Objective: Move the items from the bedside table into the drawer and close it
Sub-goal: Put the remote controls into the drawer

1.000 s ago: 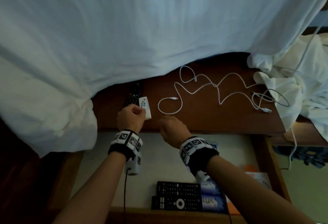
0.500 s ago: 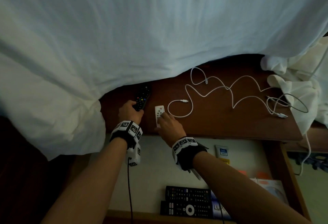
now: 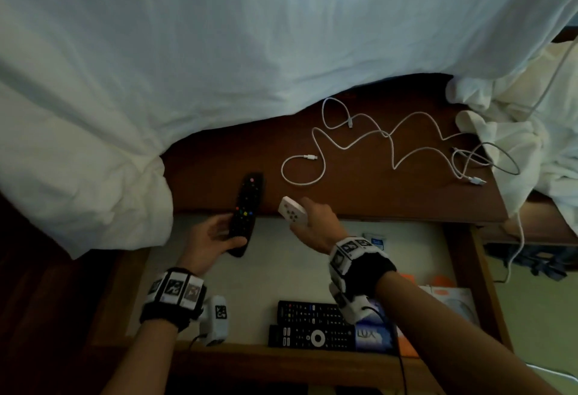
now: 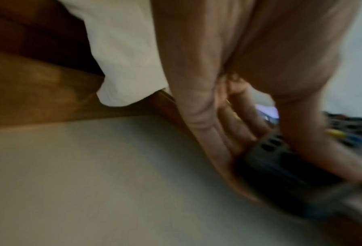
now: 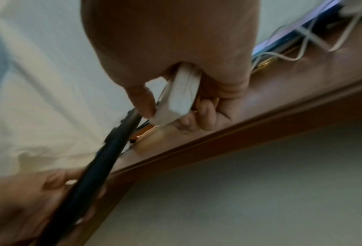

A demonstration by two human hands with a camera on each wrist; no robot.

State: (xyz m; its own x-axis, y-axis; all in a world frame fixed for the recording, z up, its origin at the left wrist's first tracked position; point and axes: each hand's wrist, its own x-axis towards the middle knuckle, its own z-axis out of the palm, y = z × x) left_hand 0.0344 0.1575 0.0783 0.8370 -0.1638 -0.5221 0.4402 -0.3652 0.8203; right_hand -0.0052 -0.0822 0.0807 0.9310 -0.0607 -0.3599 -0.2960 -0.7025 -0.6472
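My left hand [image 3: 215, 235] grips a long black remote [image 3: 245, 211] by its near end, above the open drawer's [image 3: 281, 272] back left part; the left wrist view shows the same black remote [image 4: 281, 169] between thumb and fingers. My right hand [image 3: 312, 222] pinches a small white remote [image 3: 292, 211] at the front edge of the brown bedside table [image 3: 391, 194]. In the right wrist view the white remote [image 5: 180, 98] sits between thumb and fingers, the black remote [image 5: 104, 154] to its left. White charging cables [image 3: 359, 141] lie coiled on the table.
White bedding [image 3: 187, 66] overhangs the table's back and left side. Crumpled white cloth [image 3: 516, 132] covers the table's right end. Two black remotes [image 3: 309, 326], a blue LUX box [image 3: 373, 337] and orange packets [image 3: 438, 280] lie in the drawer's front and right.
Both hands have closed on the remotes, lifted them off the table and drawn them back toward the drawer. The black remote was half under the bedding before.
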